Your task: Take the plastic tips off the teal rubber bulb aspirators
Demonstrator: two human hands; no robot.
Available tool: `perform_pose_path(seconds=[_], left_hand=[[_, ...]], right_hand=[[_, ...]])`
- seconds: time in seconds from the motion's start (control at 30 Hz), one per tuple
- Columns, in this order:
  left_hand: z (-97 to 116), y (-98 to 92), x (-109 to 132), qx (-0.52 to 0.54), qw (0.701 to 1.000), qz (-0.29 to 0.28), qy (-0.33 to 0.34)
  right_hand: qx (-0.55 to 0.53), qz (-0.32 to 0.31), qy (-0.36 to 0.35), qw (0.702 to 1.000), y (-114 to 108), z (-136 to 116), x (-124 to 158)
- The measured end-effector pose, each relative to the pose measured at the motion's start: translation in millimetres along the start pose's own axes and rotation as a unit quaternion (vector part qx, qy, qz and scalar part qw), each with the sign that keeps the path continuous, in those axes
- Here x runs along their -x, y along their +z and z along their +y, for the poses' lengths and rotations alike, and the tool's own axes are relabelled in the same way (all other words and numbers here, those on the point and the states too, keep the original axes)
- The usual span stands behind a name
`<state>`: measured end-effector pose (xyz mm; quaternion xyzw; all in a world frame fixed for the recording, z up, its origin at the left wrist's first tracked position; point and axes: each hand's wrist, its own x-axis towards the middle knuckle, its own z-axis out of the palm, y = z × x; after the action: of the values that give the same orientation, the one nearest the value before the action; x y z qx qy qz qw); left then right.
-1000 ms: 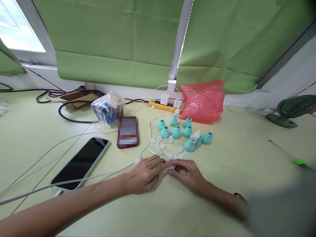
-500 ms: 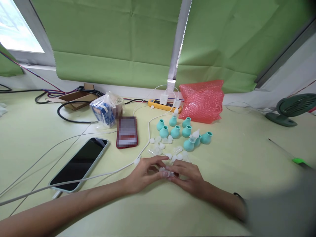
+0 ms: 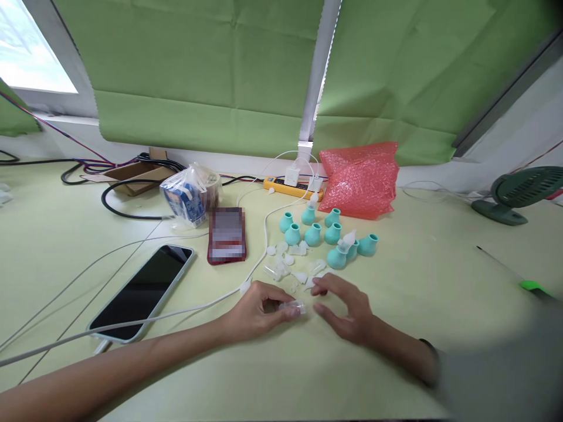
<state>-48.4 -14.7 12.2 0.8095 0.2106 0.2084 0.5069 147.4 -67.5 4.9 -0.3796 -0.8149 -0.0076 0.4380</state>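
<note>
Between thumb and fingers, my left hand (image 3: 259, 310) holds a small clear plastic tube (image 3: 294, 306) just above the table. My right hand (image 3: 347, 308) is a little to its right, thumb and fingers apart, with nothing in it; its fingertips are close to some white pieces (image 3: 310, 283). Beyond both hands lie several loose clear and white plastic parts (image 3: 276, 269). Behind them stand several teal rubber bulbs (image 3: 312, 234) with open necks. One bulb (image 3: 336, 257) has a white nozzle piece (image 3: 347, 240) at its neck, and another at the back also carries one.
A black-screened phone (image 3: 143, 293) and a red-cased phone (image 3: 226, 235) lie to the left, with a white cable (image 3: 206, 305) running across. Farther back are a bagged blue box (image 3: 187, 199), a yellow power strip (image 3: 288, 187) and a red bubble-wrap bag (image 3: 358, 181). A green fan (image 3: 510, 196) and a screwdriver (image 3: 530, 286) are at right.
My right hand has let go of the clear tube and moved off to the right, opening its fingers. The left hand keeps the tube in nearly the same place.
</note>
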Motion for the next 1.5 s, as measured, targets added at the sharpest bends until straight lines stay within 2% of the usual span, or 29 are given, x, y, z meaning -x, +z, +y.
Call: perform_pose_path(seconds=[0.07,0.13,0.2,0.23,0.27,0.3,0.4,0.5,0.57,0.6,0.63,0.7,0.73,0.8,0.87,0.93,0.97,1.0,1.03,1.07,1.13,1.2,1.27,1.4,1.5], left_hand=[[0,-0.6,1,-0.005,1.0,0.007,0.006],[0,-1.0,2,-0.008,1.0,0.018,0.014],[-1,-0.9,3,0.003,0.999,0.036,0.012],[-1,-0.5,3,0.015,0.999,0.047,0.005],[-2,0.1,2,0.033,0.998,0.061,-0.004],[-4,0.9,2,0.052,0.996,0.076,-0.014],[-7,3.3,0,0.078,0.99,0.113,-0.038],[-9,4.5,-1,0.044,0.99,0.124,-0.044],[-10,4.5,-1,0.03,0.992,0.117,-0.041],[-10,4.5,0,0.03,0.992,0.113,-0.038],[-10,4.5,0,0.032,0.993,0.112,-0.035],[-9,4.7,1,0.037,0.992,0.117,-0.028],[-9,4.8,2,0.041,0.992,0.12,-0.026],[-8,5.3,2,0.048,0.991,0.123,-0.025],[-8,5.7,1,0.058,0.99,0.127,-0.031],[-8,5.8,1,0.075,0.987,0.141,-0.035],[-8,5.7,0,0.084,0.984,0.152,-0.035],[-8,5.6,0,0.091,0.982,0.165,-0.033],[-9,5.5,0,0.093,0.979,0.179,-0.031],[-9,5.3,0,0.091,0.976,0.194,-0.028],[-9,5.1,0,0.071,0.971,0.226,-0.015],[-9,5.3,1,0.041,0.966,0.254,0.013],[-8,6.1,2,0.017,0.962,0.267,0.044],[-5,8.0,5,0.017,0.958,0.278,0.073],[-3,7.7,7,0.027,0.957,0.281,0.072]], right_hand=[[0.051,0.086,-0.042,0.994,-13,11,-3],[0.145,0.202,-0.075,0.966,-30,28,-7],[0.233,0.31,-0.046,0.921,-52,48,-11],[0.26,0.334,-0.006,0.906,-64,59,-13],[0.281,0.304,0.036,0.91,-75,69,-14],[0.29,0.247,0.08,0.921,-87,80,-15],[0.225,0.019,0.212,0.951,-111,106,-11],[0.104,-0.184,0.324,0.922,-117,121,-4],[0.07,-0.238,0.347,0.904,-112,126,0],[0.071,-0.23,0.348,0.906,-109,126,1],[0.081,-0.185,0.341,0.918,-107,126,1],[0.116,-0.024,0.307,0.944,-104,124,-1],[0.132,0.069,0.283,0.947,-104,122,-3],[0.155,0.232,0.233,0.931,-103,114,-7],[0.159,0.32,0.196,0.913,-97,98,-11],[0.146,0.358,0.161,0.908,-82,75,-13],[0.134,0.351,0.149,0.915,-71,60,-13],[0.11,0.319,0.139,0.931,-59,44,-12],[0.048,0.218,0.126,0.967,-45,29,-11],[-0.002,0.119,0.103,0.988,-32,14,-9],[-0.066,0.0,0.035,0.997,-9,-9,-5],[-0.096,-0.071,0.004,0.993,6,-22,-1],[-0.087,-0.083,0.014,0.993,13,-24,0],[-0.022,-0.018,0.058,0.998,15,-13,-2],[0.018,-0.013,0.077,0.997,15,-6,-4]])
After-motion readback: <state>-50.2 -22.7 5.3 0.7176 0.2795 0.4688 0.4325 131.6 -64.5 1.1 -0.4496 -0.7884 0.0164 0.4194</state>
